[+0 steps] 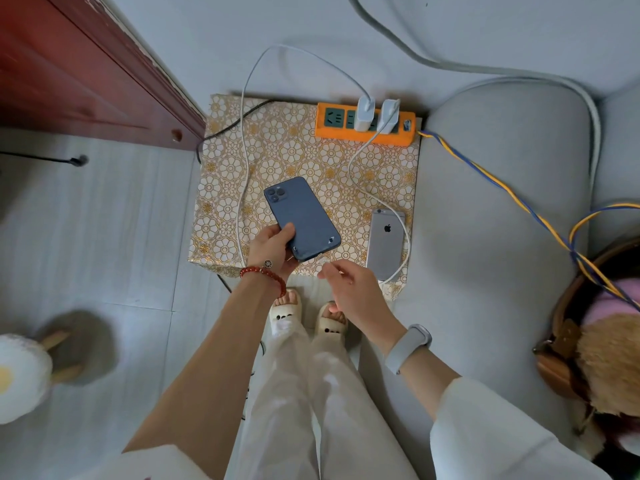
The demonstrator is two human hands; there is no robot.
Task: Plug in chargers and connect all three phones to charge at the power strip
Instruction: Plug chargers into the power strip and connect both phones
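An orange power strip (363,124) lies at the far edge of a flower-patterned table (294,150). Two white chargers (365,114) (389,116) are plugged into it. My left hand (273,251) holds a dark blue phone (301,218) by its lower left corner, back side up, above the table. My right hand (349,289) is just below the phone's bottom edge, fingertips pinched on a small pale blur that looks like the plug of the left white cable (242,168). A silver phone (386,242) lies back up at the right, with the other white cable (403,251) in its near end. I see only these two phones.
A red-brown wooden cabinet (86,71) stands at the left. A grey sofa (502,202) borders the table on the right, with a yellow-blue twisted cord (502,181) across it. A basket with plush items (595,341) sits at far right. My slippered feet (308,317) touch the table's near edge.
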